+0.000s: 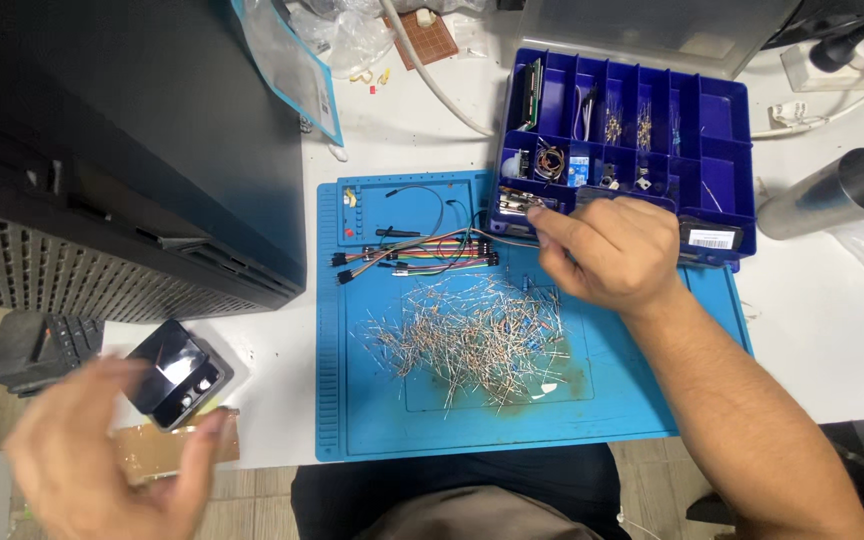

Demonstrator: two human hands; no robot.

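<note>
My right hand [607,250] hovers over the top right of the blue work mat [372,420], its fingertips pinched at the lower left corner of the blue compartment box [722,110]; whether it grips a part is hidden. A heap of loose wire-leaded components [472,335] lies on the mat just below that hand. My left hand [102,455] is blurred at the lower left, fingers spread, next to a small black device [177,375] on a cardboard strip [152,450]. A bundle of coloured jumper wires [422,258] lies on the mat's upper part.
A large black case [122,150] fills the left side. A metal cylinder [832,195] lies at the right on the white table [822,330]. A brown perforated board [427,35], plastic bags and a white cable sit at the back. A white power strip [832,60] is far right.
</note>
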